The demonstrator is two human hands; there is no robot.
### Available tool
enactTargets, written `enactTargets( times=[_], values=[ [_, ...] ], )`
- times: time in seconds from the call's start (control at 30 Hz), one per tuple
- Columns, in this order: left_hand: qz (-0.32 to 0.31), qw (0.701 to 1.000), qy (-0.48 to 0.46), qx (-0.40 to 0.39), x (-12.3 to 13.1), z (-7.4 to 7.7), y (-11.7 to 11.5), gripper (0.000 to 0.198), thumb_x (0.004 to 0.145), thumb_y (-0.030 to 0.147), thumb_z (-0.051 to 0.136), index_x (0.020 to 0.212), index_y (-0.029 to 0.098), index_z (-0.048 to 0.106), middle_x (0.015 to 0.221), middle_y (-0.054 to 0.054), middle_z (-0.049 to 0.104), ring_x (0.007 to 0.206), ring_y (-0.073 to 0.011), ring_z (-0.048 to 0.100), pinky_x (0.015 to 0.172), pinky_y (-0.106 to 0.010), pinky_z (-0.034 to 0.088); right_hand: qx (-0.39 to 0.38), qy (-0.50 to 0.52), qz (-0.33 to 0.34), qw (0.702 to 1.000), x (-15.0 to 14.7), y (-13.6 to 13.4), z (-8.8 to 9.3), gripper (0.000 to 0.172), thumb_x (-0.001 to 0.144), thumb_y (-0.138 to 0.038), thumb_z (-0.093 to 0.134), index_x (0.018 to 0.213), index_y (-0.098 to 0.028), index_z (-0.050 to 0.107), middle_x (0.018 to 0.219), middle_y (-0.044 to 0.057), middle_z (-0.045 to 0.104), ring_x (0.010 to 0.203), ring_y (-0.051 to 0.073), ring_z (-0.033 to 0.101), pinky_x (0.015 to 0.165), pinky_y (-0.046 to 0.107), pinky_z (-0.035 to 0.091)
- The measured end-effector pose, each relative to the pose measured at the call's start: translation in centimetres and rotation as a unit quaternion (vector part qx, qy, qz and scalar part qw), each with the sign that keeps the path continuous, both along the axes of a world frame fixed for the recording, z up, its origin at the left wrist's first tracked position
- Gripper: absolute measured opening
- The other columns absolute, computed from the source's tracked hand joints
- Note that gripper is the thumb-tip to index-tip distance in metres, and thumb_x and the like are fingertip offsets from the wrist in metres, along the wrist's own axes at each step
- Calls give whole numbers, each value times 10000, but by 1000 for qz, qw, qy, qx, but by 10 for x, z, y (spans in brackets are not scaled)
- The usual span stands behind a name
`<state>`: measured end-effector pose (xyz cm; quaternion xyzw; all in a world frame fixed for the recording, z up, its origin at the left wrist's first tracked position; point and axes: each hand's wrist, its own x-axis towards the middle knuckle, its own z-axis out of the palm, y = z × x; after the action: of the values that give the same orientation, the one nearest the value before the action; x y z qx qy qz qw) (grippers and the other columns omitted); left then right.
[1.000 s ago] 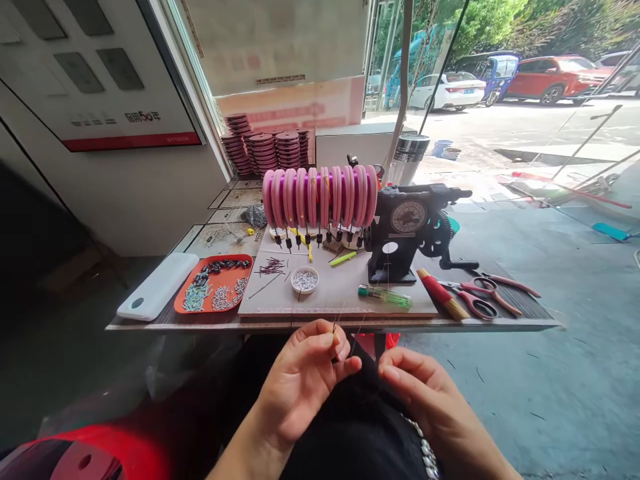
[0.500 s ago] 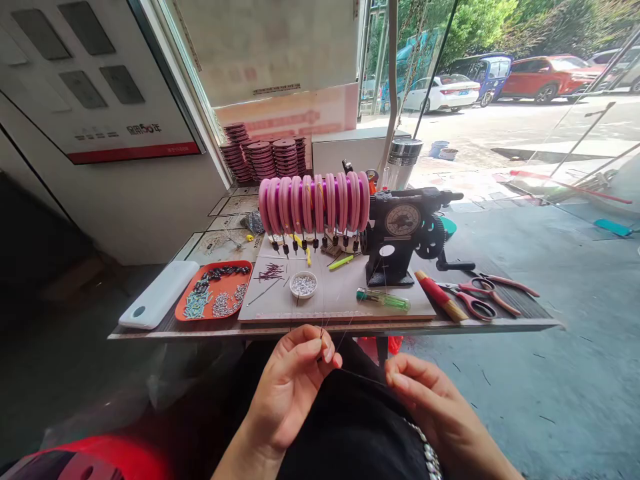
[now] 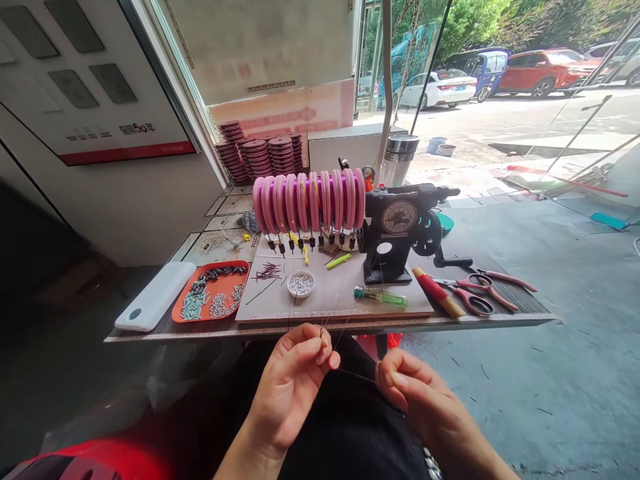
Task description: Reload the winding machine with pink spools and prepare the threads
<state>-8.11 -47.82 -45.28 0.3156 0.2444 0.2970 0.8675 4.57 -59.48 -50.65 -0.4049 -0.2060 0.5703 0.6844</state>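
Note:
Both hands are low, just in front of the table's near edge, over a dark lap. My left hand [image 3: 295, 380] pinches a thin line between thumb and fingertips, fingers curled. My right hand [image 3: 415, 397] pinches the same fine line [image 3: 357, 377], which stretches taut between the two hands. More thin strands rise from the left fingers toward the table. On the table a row of pink spools [image 3: 307, 200] sits on a rod beside a black hand-crank winder [image 3: 400, 230].
An orange tray [image 3: 210, 297] of small metal parts, a white power bank [image 3: 155, 297], a small white dish of beads [image 3: 301, 283], a green lighter [image 3: 381, 297], a red-handled brush [image 3: 437, 292] and red scissors [image 3: 480, 293] lie on the table [image 3: 200, 329]. Stacked spools [image 3: 260, 157] stand behind.
The hands have drawn apart a little, and the line between them now runs taut. The camera has shifted slightly right.

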Motion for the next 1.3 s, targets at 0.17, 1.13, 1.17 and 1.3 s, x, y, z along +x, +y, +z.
enactTargets(
  times=[0.17,1.13,1.17,1.3],
  values=[
    [6,1000,-1,-10,1,0,0,39,668,133,667,642,144,640,631,6,498,596,-82,395,586,-228,399,37,28,12,999,-2,3,-1,247,754,-367,602,640,-184,481,539,-39,355,558,116,253,556,253,216],
    [28,999,12,-16,2,1,3,27,670,122,665,680,145,655,642,-4,543,603,-92,460,605,-247,448,85,38,-6,996,-1,8,-4,238,758,-338,571,615,-191,449,547,-37,377,545,116,281,541,260,226],
    [28,999,11,-16,2,0,3,27,672,121,663,681,145,655,642,-4,542,605,-93,462,607,-248,449,87,36,-6,996,-1,8,-4,240,759,-339,569,613,-192,447,545,-38,375,542,117,280,540,260,227],
    [28,999,12,-16,2,-1,4,32,678,118,656,693,146,655,644,-5,538,610,-94,460,608,-248,448,85,28,-7,996,-1,8,-4,245,767,-340,556,611,-194,437,547,-37,372,542,118,280,545,262,233]
  ],
)
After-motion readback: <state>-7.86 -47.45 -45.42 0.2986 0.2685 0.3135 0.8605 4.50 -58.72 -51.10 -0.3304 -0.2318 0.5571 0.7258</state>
